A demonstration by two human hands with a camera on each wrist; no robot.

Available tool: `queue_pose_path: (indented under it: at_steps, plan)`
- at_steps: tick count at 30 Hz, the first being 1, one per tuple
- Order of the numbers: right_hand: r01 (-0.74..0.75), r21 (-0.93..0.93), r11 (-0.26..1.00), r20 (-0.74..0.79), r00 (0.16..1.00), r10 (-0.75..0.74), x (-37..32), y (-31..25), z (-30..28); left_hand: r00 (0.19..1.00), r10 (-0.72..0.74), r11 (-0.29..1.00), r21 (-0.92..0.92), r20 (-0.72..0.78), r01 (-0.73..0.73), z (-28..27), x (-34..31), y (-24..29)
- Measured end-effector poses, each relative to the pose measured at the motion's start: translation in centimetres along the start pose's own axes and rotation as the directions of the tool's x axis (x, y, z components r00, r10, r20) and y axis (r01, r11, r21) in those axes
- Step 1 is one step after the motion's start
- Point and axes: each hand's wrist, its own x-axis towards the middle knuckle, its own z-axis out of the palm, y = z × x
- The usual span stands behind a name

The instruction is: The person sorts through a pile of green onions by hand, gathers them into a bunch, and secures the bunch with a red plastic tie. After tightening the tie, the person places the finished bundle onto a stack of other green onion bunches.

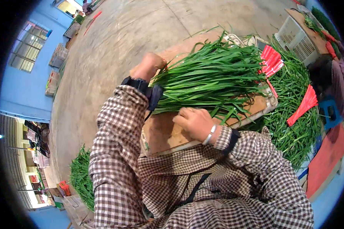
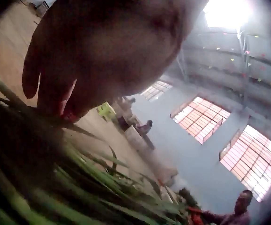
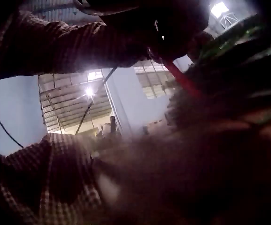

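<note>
Hands apart. My left hand point(image 1: 147, 66), curled at the near-left end of the green leaves point(image 1: 210, 74), pinches a red strip point(image 3: 182, 79). My right hand point(image 1: 197, 123), fingers bent, hovers or rests over the surface point(image 1: 166, 129) beside the leaves; can't tell whether it grips anything. Leaves lie between and beyond both hands. Right of my right hand: loose greens point(image 1: 288, 139), red bundles point(image 1: 271, 61) on and by them, blue stool point(image 1: 330, 114). Farther off, white crate point(image 1: 296, 40).

- how's my head view?
- bright and even, curved at the edges, black corners.
- and the wrists?
- left has window point(image 2: 201, 119) glare; right is dim, blurred, lamp point(image 3: 89, 91) flaring.
</note>
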Motion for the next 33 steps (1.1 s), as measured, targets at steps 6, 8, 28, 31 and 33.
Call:
queue_pose_path:
  at_steps: [6,8,28,31,33]
  plan:
    - [-0.208,-0.131,0.969,-0.114,0.974,0.194,5.2,1.1,0.4,0.927,0.264,0.964,0.054,-0.267,-0.259,2.3,-5.7,-0.4]
    - [-0.233,0.019,0.972,-0.205,0.951,0.232,5.5,2.3,0.8,0.962,-0.069,0.890,-0.452,-0.266,-0.061,2.7,-10.4,2.6]
    - [-0.229,-0.109,0.967,-0.290,0.938,0.190,6.1,1.9,-0.3,0.615,0.323,0.849,-0.067,-0.719,-0.525,11.7,-11.8,-1.3]
    - [-0.175,0.040,0.984,-0.203,0.963,0.179,7.1,3.4,0.6,0.483,0.402,0.852,0.124,-0.778,-0.509,12.6,-11.1,-2.8]
    - [-0.089,0.182,0.979,-0.217,0.968,0.129,7.1,4.5,0.9,0.453,0.419,0.868,0.201,-0.787,-0.454,12.6,-11.4,-1.9]
